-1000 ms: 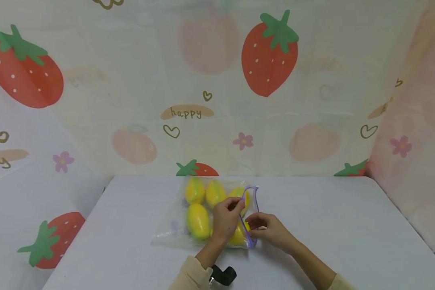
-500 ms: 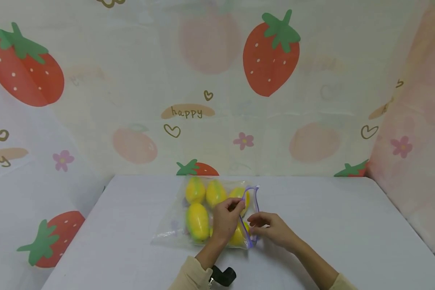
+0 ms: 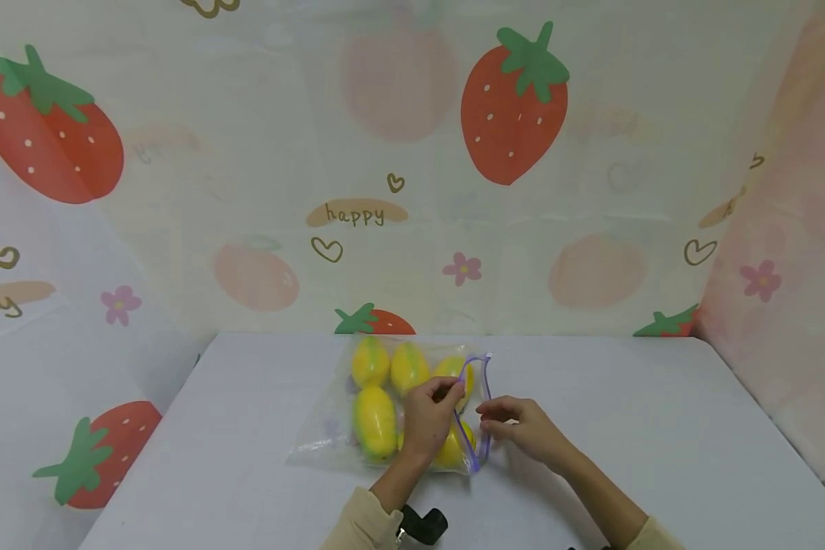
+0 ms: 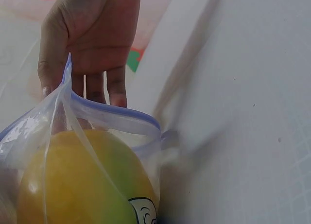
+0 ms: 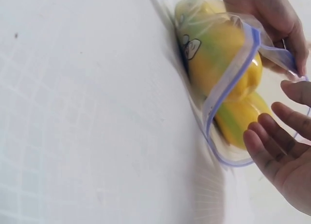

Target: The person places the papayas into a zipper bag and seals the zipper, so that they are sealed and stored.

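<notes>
A clear zip bag [image 3: 316, 447] with a purple zip strip [image 5: 227, 85] lies on the table, its mouth towards the right. Several yellow-green mangoes [image 3: 374, 420] are inside it. My left hand [image 3: 426, 420] rests over the bag and pinches the upper edge of its mouth, which gapes. My right hand [image 3: 525, 431] is just right of the mouth, fingers loosely bent and holding nothing. In the right wrist view, the right hand's fingers [image 5: 279, 141] are spread beside the mouth, with a mango [image 5: 240, 119] behind them. A cartoon print [image 5: 192, 48] shows by one mango.
The white table [image 3: 626, 397] extends on both sides of the bag. A strawberry-patterned curtain [image 3: 399, 168] hangs behind it and at the sides. A black curved piece [image 3: 424, 525] is beside the left sleeve.
My right hand has drawn slightly right and up, away from the bag's mouth. My left hand and the bag have stayed nearly still.
</notes>
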A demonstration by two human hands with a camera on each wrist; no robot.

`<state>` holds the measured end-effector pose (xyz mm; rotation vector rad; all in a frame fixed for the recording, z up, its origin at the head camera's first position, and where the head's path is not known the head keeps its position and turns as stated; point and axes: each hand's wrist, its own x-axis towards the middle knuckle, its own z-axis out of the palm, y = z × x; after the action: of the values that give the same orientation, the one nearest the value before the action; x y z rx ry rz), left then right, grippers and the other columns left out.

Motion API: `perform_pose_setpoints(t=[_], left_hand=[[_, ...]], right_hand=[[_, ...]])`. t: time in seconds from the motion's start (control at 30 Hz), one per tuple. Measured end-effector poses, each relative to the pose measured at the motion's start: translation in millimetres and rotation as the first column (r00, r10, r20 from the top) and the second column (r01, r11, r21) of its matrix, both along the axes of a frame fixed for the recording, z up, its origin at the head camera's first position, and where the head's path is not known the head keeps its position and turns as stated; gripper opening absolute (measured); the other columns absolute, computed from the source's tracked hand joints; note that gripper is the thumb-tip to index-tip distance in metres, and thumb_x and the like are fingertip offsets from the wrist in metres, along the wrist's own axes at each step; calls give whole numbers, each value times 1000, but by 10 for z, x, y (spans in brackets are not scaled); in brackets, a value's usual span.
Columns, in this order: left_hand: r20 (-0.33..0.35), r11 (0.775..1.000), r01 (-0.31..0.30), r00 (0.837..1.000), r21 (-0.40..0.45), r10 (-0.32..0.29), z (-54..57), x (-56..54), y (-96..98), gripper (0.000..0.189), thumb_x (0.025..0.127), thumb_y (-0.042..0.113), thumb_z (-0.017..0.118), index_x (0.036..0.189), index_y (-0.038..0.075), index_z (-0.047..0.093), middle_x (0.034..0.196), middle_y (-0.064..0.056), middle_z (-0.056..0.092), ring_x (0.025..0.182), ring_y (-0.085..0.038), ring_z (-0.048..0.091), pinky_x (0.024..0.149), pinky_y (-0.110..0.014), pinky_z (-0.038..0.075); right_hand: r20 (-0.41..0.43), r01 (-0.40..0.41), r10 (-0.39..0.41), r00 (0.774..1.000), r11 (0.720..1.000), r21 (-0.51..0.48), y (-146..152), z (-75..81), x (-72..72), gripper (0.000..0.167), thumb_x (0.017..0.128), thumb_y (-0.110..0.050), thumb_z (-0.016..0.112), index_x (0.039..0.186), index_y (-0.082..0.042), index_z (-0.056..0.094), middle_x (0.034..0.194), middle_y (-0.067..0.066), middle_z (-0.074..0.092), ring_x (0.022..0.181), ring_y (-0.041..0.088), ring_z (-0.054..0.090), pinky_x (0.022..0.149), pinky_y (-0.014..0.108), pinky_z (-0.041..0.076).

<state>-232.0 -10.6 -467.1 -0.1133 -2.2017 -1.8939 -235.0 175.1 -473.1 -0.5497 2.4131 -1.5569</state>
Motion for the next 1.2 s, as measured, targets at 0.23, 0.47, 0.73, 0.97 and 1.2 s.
perform_pose_setpoints(t=[0.23, 0.47, 0.73, 0.97, 1.2], left_hand=[[-9, 1000, 8, 1000, -13, -8, 5, 13, -6, 19, 93, 22, 66, 96, 5, 75, 86, -7, 74, 76, -7, 61, 71, -15, 51], [20, 1000, -2, 1000, -5, 2, 178, 133, 20, 17, 93, 12, 64, 97, -1, 73, 88, -14, 73, 78, -13, 61, 70, -11, 47], [7, 1000, 6, 1000, 12, -6, 389, 267, 5, 17, 93, 9, 63, 96, -5, 72, 87, -18, 72, 77, -13, 62, 69, -11, 47], [34, 1000, -1, 999, 7, 1, 319, 206, 9, 16, 92, 8, 64, 96, -5, 72, 88, -18, 72, 79, -19, 64, 69, -10, 47], [19, 1000, -8, 1000, 7, 8, 44, 64, 4, 17, 92, 17, 66, 96, 2, 74, 87, -12, 74, 76, -11, 61, 68, -13, 48]], right_hand=[[-13, 35, -35, 999, 999, -31, 17, 10, -17, 35, 92, -17, 66, 116, 9, 64, 112, 26, 67, 90, 12, 63, 74, 23, 55], [-17, 114, -114, 993, 993, -21, 40, 39, -52, 34, 93, -17, 65, 118, 6, 64, 114, 23, 67, 94, 17, 63, 75, 25, 56], [17, 188, -187, 982, 982, -35, 57, 44, -111, 36, 93, -16, 64, 120, 7, 62, 117, 24, 66, 98, 20, 65, 77, 27, 57], [82, 241, -234, 969, 967, -86, 80, 42, -183, 41, 94, -18, 62, 125, 9, 58, 126, 27, 61, 109, 31, 63, 80, 28, 57], [116, 295, -283, 952, 950, -102, 91, 42, -275, 42, 96, -19, 60, 126, 10, 57, 121, 27, 62, 100, 24, 62, 81, 28, 57]])
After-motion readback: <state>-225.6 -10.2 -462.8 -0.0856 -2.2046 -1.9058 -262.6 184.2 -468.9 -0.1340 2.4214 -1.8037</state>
